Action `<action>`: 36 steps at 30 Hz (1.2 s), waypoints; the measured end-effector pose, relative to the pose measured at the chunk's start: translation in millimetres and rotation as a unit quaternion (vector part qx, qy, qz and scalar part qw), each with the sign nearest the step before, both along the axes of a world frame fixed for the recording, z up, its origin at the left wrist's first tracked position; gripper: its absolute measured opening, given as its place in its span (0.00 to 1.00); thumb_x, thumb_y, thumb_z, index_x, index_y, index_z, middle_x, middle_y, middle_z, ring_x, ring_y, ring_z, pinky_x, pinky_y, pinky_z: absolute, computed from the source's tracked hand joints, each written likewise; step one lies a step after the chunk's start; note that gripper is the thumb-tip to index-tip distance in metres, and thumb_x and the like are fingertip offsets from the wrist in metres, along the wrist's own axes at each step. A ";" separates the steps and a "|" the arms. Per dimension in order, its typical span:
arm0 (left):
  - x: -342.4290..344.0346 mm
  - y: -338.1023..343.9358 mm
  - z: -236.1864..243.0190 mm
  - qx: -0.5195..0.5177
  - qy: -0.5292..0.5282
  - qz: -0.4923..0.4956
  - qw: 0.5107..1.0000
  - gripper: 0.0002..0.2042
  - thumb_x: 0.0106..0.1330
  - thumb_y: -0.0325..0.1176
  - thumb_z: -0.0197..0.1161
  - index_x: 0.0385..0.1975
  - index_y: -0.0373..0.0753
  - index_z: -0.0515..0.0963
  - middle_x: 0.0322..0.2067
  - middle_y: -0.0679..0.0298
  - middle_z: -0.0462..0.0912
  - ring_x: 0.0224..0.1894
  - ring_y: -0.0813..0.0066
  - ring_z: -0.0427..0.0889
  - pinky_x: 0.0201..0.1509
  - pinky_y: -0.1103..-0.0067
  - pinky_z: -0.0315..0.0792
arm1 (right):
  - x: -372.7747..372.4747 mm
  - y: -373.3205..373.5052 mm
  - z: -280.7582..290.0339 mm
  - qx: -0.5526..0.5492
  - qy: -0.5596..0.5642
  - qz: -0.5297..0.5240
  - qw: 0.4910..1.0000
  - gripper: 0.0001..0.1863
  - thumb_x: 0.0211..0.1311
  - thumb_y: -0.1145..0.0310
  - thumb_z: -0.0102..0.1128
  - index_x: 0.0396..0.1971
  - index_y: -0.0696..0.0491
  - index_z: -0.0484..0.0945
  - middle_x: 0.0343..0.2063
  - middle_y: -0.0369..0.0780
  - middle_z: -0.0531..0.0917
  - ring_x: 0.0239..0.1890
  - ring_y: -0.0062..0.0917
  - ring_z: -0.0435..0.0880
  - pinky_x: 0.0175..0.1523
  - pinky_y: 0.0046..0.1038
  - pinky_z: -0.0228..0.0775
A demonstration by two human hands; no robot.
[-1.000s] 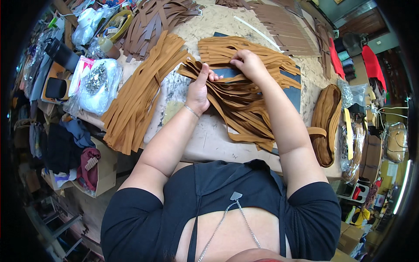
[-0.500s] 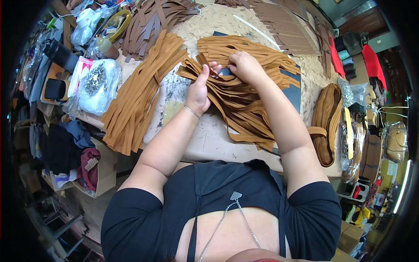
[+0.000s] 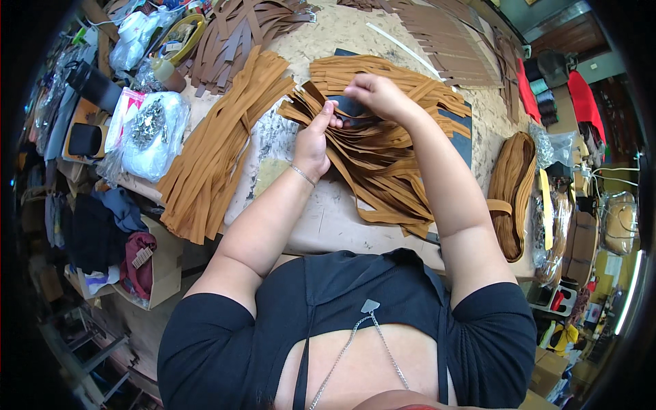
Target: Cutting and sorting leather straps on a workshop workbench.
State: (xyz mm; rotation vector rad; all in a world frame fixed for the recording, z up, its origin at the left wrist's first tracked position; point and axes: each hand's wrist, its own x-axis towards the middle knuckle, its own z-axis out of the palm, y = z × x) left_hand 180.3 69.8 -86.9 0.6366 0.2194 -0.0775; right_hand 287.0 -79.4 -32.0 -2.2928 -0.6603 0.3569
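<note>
My left hand (image 3: 316, 142) grips a loose bundle of tan strips (image 3: 376, 167) near their left ends, thumb on top. The strips fan out to the right and hang in curves toward the table's near edge. Just right of the thumb, my right hand (image 3: 376, 97) is raised over the bundle with its fingers curled together. Whatever sits between those fingertips is too small to make out. Behind it, more tan strips (image 3: 383, 68) lie on a dark flat sheet (image 3: 462, 152), partly covered by my arm.
Another pile of tan strips (image 3: 225, 147) lies to the left. Brown strips (image 3: 242, 41) and a brown slit sheet (image 3: 444, 44) lie at the back. On the right stands a coiled tan roll (image 3: 512, 195). A plastic bag (image 3: 156, 133) and a dark bottle (image 3: 94, 87) are at far left.
My right hand has shifted slightly up and to the left, and its wrist has turned. My left hand stays almost in place, still holding the strips.
</note>
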 end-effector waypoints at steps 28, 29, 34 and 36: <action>-0.2 0.5 -2.3 -0.014 0.007 -0.014 1.000 0.15 0.69 0.48 0.59 0.34 0.41 0.75 0.37 0.64 0.80 0.42 0.75 0.78 0.54 0.74 0.73 | 14.8 -23.7 -23.5 -0.103 -0.252 -0.063 0.960 0.08 0.57 0.67 0.62 0.34 0.54 0.84 0.35 0.43 0.82 0.42 0.39 0.79 0.51 0.36 0.71; -0.7 1.3 -5.0 -0.010 0.009 -0.019 1.000 0.16 0.68 0.49 0.61 0.36 0.40 0.76 0.37 0.64 0.81 0.42 0.77 0.77 0.53 0.76 0.72 | 14.2 -23.6 -22.3 -0.086 -0.229 -0.063 0.968 0.08 0.57 0.67 0.62 0.33 0.54 0.84 0.34 0.43 0.82 0.42 0.39 0.79 0.51 0.36 0.71; -3.9 -3.1 0.7 0.030 -0.025 0.018 0.999 0.11 0.66 0.39 0.66 0.41 0.40 0.77 0.35 0.68 0.79 0.36 0.81 0.76 0.51 0.79 0.72 | 2.6 -23.8 -12.6 0.021 -0.206 -0.145 0.968 0.09 0.58 0.66 0.62 0.34 0.55 0.83 0.35 0.44 0.83 0.42 0.38 0.81 0.48 0.34 0.73; -5.0 -4.5 3.2 0.075 -0.055 0.049 0.994 0.13 0.65 0.34 0.66 0.48 0.40 0.77 0.36 0.69 0.79 0.36 0.83 0.75 0.51 0.81 0.72 | -17.2 -12.2 -3.0 0.077 -0.181 -0.121 0.973 0.09 0.61 0.65 0.61 0.36 0.55 0.83 0.34 0.45 0.83 0.39 0.38 0.82 0.46 0.32 0.74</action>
